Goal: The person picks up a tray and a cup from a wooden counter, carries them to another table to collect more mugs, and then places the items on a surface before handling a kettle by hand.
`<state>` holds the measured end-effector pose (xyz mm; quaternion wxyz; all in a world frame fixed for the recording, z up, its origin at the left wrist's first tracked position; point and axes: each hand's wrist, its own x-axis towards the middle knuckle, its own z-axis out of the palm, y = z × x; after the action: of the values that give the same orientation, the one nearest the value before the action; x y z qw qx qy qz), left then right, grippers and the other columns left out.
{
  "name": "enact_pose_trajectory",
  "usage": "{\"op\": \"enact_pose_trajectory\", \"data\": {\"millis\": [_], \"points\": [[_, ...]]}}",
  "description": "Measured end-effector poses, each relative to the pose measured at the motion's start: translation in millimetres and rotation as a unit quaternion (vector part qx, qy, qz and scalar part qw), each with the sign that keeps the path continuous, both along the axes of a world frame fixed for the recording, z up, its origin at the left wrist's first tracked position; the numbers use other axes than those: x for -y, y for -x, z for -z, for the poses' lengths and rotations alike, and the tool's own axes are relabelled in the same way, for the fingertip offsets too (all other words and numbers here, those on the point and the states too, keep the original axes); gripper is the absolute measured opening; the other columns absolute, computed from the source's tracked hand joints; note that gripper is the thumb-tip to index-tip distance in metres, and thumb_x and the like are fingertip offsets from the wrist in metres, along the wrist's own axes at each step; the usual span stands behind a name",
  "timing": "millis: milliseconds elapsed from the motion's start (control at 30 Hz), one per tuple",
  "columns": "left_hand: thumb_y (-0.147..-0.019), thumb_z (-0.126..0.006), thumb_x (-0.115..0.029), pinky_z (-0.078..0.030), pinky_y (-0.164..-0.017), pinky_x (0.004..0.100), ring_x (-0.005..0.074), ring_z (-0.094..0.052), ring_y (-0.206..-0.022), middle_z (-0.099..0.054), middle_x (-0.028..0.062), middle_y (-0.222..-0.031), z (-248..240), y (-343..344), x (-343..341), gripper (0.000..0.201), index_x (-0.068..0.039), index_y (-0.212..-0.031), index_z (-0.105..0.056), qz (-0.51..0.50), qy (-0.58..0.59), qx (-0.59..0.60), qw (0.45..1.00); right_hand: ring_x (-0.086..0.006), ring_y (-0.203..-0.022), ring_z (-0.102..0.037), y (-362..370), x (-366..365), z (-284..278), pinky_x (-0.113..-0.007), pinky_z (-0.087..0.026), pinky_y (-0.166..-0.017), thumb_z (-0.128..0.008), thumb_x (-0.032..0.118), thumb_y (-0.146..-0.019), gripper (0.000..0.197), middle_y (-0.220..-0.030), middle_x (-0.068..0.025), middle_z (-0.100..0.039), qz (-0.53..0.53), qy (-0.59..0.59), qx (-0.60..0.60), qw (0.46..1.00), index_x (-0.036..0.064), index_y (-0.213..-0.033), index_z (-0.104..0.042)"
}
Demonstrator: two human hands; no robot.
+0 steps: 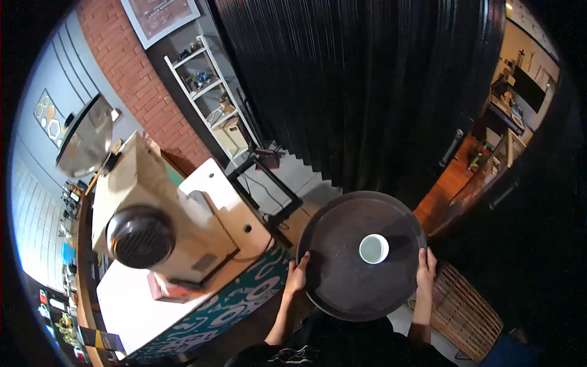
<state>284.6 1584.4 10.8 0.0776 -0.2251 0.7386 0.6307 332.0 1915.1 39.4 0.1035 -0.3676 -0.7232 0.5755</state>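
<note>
1. Gripping the dark round tray (342, 287), your left hand (298, 276) and right hand (426, 269) had fingers wrapped on opposite rims.
2. The white cup (373, 249) stood upright on it, slightly right of centre.
3. Uneven lifting could have tilted the tray and toppled the cup; drifting left could have struck the table (125, 296).

Left hand (296, 278) and right hand (426, 273) partly hidden by tray (342, 281), framed poster (160, 18) cut off (top edge)

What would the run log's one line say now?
left hand: holds tray edge | right hand: holds tray edge | white cup: on tray
</note>
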Motion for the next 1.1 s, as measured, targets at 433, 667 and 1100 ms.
{"op": "enact_pose_trajectory", "data": {"millis": [433,667,1100], "points": [[-0.084,-0.064,-0.047,-0.046,-0.08,0.0408,0.0304,-0.054,-0.102,-0.053,0.0193,-0.115,-22,272,-56,0.07,0.005,-0.124,-0.041,-0.244,-0.083,0.069,0.964,-0.0211,-0.12,-0.044,384,-47,22,-0.031,-0.032,-0.102,-0.053,0.035,-0.095,0.051,-0.128,-0.0133,-0.048,-0.23,0.029,-0.111,0.966,-0.0046,-0.127,-0.049],[-0.083,-0.067,-0.045,-0.047,-0.07,0.0359,0.021,-0.055,-0.084,-0.054,0.0119,-0.093,-15,371,-21,0.056,0.003,-0.105,-0.05,-0.391,-0.142,0.004,0.91,-0.0293,-0.134,-0.029,558,16,22,-0.04,-0.022,-0.11,-0.043,0.049,-0.095,0.065,-0.143,-0.017,-0.031,-0.335,-0.014,0.003,0.942,0.003,-0.14,-0.034],[-0.088,-0.063,-0.029,-0.038,-0.057,0.0279,0.0072,-0.044,-0.065,-0.05,-0.0011,-0.067,-11,577,155,0.035,-0.003,-0.065,-0.056,-0.42,-0.096,-0.057,0.901,-0.0244,-0.131,-0.032,798,228,-18,-0.036,-0.025,-0.108,-0.048,0.046,-0.094,0.062,-0.141,-0.0132,-0.033,-0.361,-0.012,0.04,0.932,0.0031,-0.138,-0.039]]}}
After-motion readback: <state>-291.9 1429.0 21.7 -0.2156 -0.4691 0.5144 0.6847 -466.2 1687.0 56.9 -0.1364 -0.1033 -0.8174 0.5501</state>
